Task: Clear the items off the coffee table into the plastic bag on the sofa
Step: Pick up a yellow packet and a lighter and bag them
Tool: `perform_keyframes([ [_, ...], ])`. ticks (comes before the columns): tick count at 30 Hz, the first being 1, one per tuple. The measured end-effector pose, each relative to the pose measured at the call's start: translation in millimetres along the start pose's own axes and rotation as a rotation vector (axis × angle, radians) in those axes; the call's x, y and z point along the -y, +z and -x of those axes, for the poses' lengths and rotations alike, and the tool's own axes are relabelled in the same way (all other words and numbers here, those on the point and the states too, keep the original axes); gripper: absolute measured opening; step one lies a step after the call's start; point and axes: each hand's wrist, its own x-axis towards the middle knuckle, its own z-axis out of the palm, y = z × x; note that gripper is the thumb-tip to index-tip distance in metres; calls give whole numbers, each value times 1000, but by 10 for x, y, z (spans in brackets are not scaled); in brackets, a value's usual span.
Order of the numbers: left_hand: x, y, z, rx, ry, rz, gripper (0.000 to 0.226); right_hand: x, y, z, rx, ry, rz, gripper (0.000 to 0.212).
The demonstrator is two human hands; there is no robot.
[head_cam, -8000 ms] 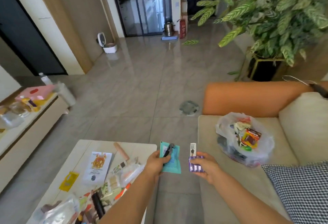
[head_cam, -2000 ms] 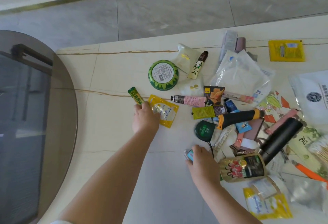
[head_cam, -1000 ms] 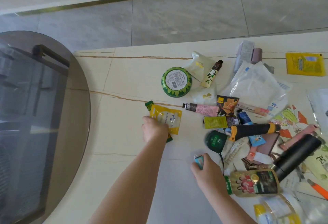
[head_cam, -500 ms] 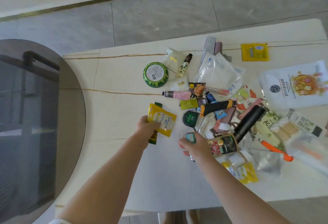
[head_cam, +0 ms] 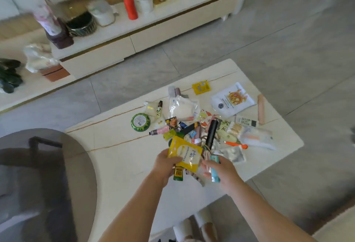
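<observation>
My left hand (head_cam: 164, 167) grips a yellow sachet (head_cam: 184, 153) together with a small green packet (head_cam: 178, 173), lifted above the coffee table (head_cam: 119, 157). My right hand (head_cam: 223, 171) holds a small teal tube (head_cam: 214, 168) just right of the sachet. Behind both hands lies a pile of small items: a round green tin (head_cam: 140, 122), a black cylinder (head_cam: 211, 134), a pink tube (head_cam: 160, 131), a clear pouch (head_cam: 182, 107), a white snack packet (head_cam: 232, 99) and a yellow sachet (head_cam: 201, 87). The sofa and the plastic bag are out of view.
A round dark glass table (head_cam: 34, 180) overlaps the coffee table's left end. A low white cabinet (head_cam: 134, 38) across the floor carries jars, a red cylinder (head_cam: 130, 8) and a dark basket (head_cam: 81, 24). Grey tiled floor (head_cam: 297, 53) lies to the right.
Both hands have risen off the table with their items and drawn together. The camera has lifted and pulled back, so the cabinet across the floor has come into view.
</observation>
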Motion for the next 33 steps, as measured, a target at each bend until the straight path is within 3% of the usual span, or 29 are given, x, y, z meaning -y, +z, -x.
perform_keyframes([
  [2, -41, 198, 230, 54, 11, -58, 29, 12, -210, 250, -44, -35, -57, 29],
  [5, -115, 542, 520, 140, 28, -144, 34, 48, -502, 588, -130, -79, -198, 12],
  [9, -200, 1080, 910, 244, 48, -235, 39, 94, -964, 966, -232, -124, -265, 15],
  [16, -165, 2098, 1306, 351, 85, -411, 27, 81, -2051, 1361, -360, -196, -412, 10],
  [26, 353, 3964, 1778, 539, 147, -587, 19, -162, -3929, 1812, -531, -274, -589, 5],
  [33, 725, 4971, 2096, 670, 158, -796, 19, -517, -4830, 2110, -748, -255, -750, 6],
])
